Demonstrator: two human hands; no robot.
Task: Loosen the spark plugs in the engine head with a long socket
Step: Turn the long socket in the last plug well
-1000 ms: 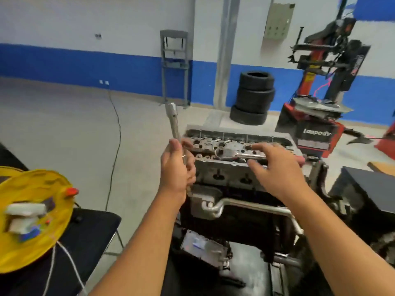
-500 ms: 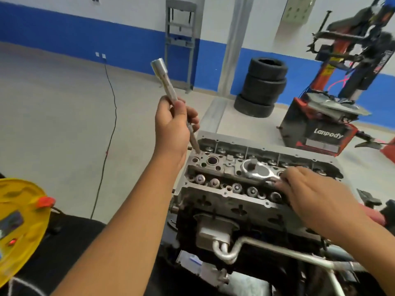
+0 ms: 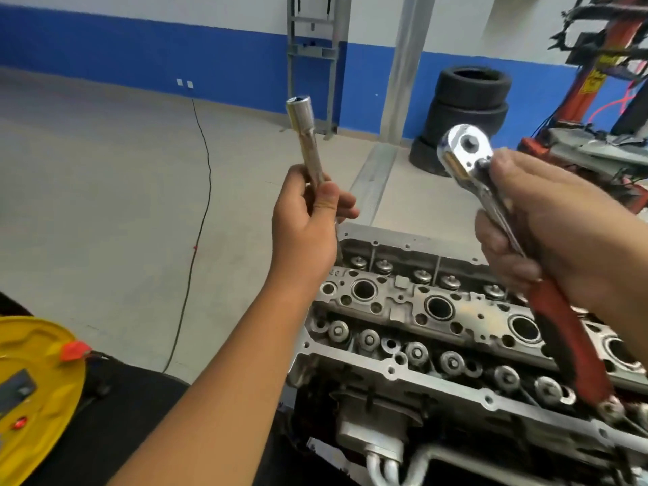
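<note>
Nearest, at the lower left, a yellow cable reel [image 3: 33,387] with an orange knob is sitting on a black surface [image 3: 115,415]. Beside it, the engine head [image 3: 438,331] is filling the lower right, its top face turned up to the camera. A row of round spark plug wells [image 3: 438,306] is running along its middle from the near-left corner towards the right edge; what is lying inside them is too dark to tell. Valve springs are lining the far and near edges of the head.

Above the head's left end, the left hand [image 3: 308,222] is gripping the long socket [image 3: 306,138] around its lower shaft, thumb pressing along the front. The socket is standing nearly upright, slightly tilted, its open end pointing up, clear of the head.

Over the head's right portion, the right hand [image 3: 547,222] is clasping the ratchet [image 3: 519,240] just below its chrome head, fingers wrapping the shank. The ratchet's head is pointing up and left, its square drive facing the camera, while its red handle is slanting down to the right across the head. Socket and ratchet are apart, not joined.

Farther off, a black cable [image 3: 200,212] is trailing over the grey floor. A stack of tyres [image 3: 466,114] is standing by the blue-and-white wall, with a red machine [image 3: 603,100] at the far right.
</note>
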